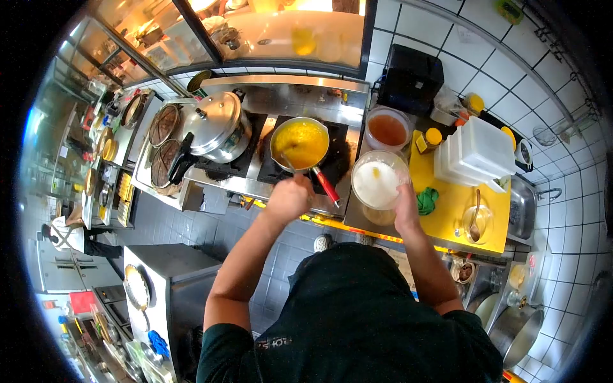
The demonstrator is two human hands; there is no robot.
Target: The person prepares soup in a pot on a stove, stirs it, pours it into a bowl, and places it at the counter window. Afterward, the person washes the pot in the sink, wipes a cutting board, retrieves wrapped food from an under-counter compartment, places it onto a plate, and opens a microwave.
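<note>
My left hand (290, 199) is closed around the handle of a utensil whose far end dips into yellow-orange food in a pan (299, 144) on the stove. The pan's red handle (326, 186) points toward me, just right of that hand, and nothing grips it. My right hand (405, 207) holds the right side of a clear round container (380, 180) with white contents and a small yellow spot in it. Behind that container stands another round tub (388, 129) of reddish-brown liquid.
A large pressure cooker (217, 127) stands left of the pan. To the right, a yellow board (440, 223) bears a green cloth (427, 200), stacked white containers (472, 150) and a glass bowl (477, 225) with a spoon. A sink (522, 207) lies beyond. Another person (67, 233) stands far left.
</note>
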